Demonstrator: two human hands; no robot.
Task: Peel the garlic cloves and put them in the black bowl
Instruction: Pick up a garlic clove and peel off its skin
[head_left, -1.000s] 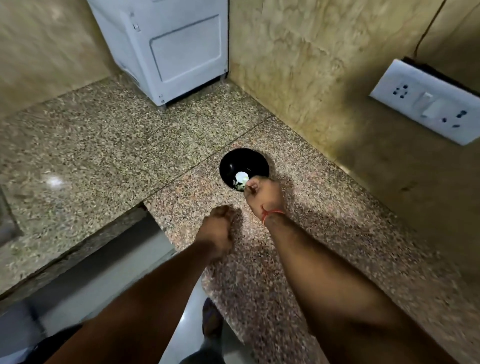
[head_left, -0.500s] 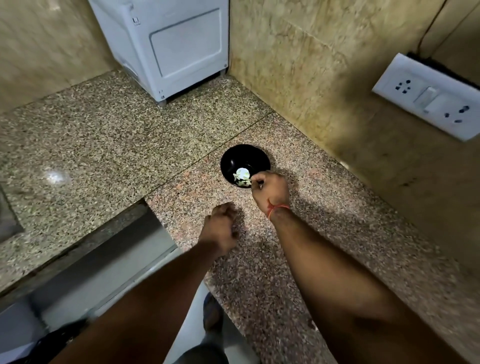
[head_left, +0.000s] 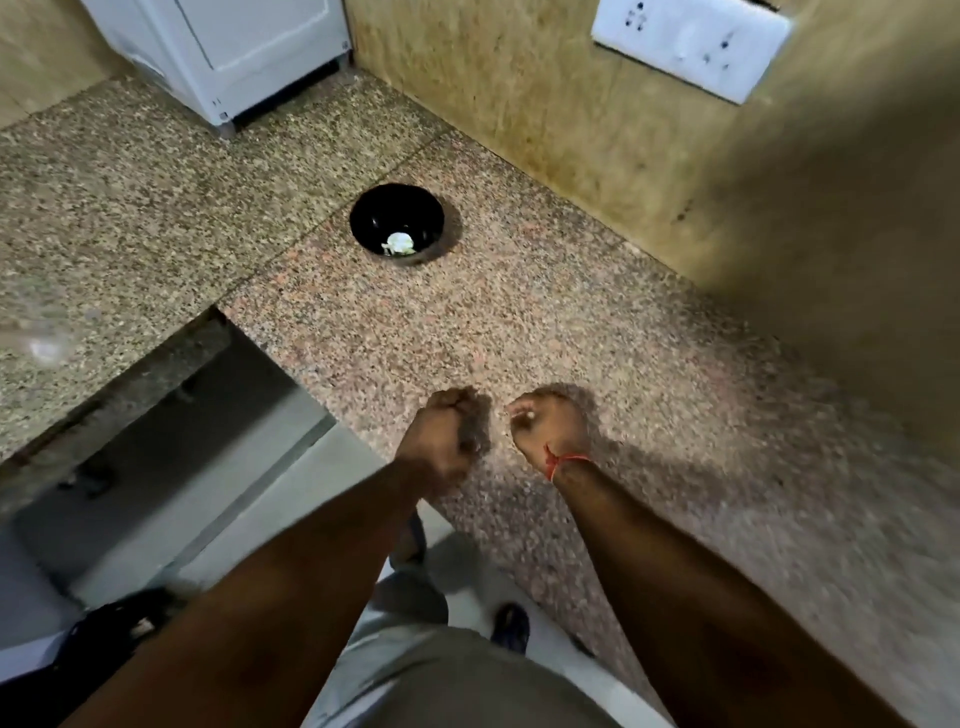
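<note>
The black bowl (head_left: 371, 215) stands on the speckled granite counter (head_left: 519, 322), near the back wall. Peeled white garlic (head_left: 399, 243) lies at its bottom. Both hands hover over the counter's front edge, well short of the bowl. My left hand (head_left: 447, 441) is curled into a fist, and nothing shows inside it. My right hand (head_left: 550, 428), with a red thread at the wrist, pinches a small white garlic piece (head_left: 530, 415) at its fingertips. The two hands are close together but apart.
A white appliance (head_left: 234, 52) stands at the back left of the counter. A white socket plate (head_left: 691, 44) is on the wall at the right. The counter edge drops to the floor (head_left: 270, 467) at the left front.
My right hand has pulled back from the bowl toward me and now sits beside the left fist. The view has tilted down, so the bowl looks farther away.
</note>
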